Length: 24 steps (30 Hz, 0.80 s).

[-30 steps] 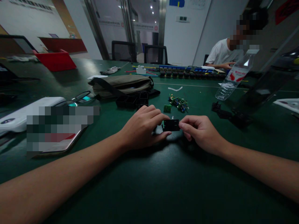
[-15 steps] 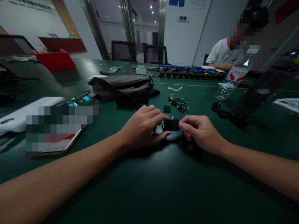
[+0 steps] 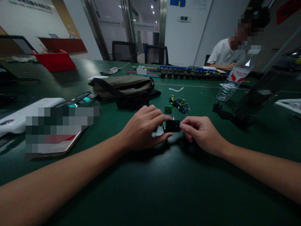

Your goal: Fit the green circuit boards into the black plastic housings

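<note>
My left hand (image 3: pixel 145 128) grips a small black case (image 3: pixel 172 126) between thumb and fingers, just above the green table (image 3: pixel 174 182). A bit of green circuit board shows at the case's left end. At the right end, the pinched thumb and forefinger of my right hand (image 3: pixel 199 131) hold the case's edge. Beyond the case lie a small square green board (image 3: pixel 168 109) and a pile of circuit boards with parts (image 3: pixel 180 103). Several black open cases (image 3: pixel 129 102) are beyond my left hand.
A grey-green bag (image 3: pixel 122 84), glasses (image 3: pixel 82 99) and a phone (image 3: pixel 68 142) are on the left. To the right stand a plastic bottle (image 3: pixel 237 77) and black parts (image 3: pixel 240 121). A person (image 3: pixel 225 53) sits across the table near a row of modules (image 3: pixel 188 73).
</note>
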Available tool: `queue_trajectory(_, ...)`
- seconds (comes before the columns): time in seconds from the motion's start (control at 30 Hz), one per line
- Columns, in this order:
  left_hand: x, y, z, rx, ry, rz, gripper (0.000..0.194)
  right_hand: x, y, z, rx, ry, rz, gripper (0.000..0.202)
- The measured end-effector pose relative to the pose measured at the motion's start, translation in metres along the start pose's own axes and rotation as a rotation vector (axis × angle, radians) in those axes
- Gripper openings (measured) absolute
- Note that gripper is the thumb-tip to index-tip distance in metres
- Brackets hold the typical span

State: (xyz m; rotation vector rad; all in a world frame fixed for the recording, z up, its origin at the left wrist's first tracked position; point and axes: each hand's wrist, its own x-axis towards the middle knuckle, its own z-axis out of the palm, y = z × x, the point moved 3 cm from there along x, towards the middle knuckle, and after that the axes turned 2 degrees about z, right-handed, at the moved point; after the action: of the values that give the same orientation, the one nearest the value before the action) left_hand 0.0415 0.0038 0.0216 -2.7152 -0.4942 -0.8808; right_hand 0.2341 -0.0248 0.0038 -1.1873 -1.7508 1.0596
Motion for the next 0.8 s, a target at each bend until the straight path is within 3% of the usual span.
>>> queue_trajectory(0.37, -0.0016, 0.0035, -0.0004, -0.096, 0.054, 0.075, 0.035, -0.001, -0.0026, 0.0028, -0.176, -0.058, -0.048, 0.02)
queue_trajectory(0.63, -0.0021, 0.0072, 0.0046, -0.129, -0.05, 0.073, 0.033, -0.0017, -0.0039, 0.0075, -0.304, -0.235, -0.138, 0.019)
queue_trajectory(0.8, -0.0015, 0.0076, 0.0043, -0.051, -0.11, 0.099, 0.039, -0.0038, -0.0035, 0.0056, -0.266, -0.275, -0.187, 0.038)
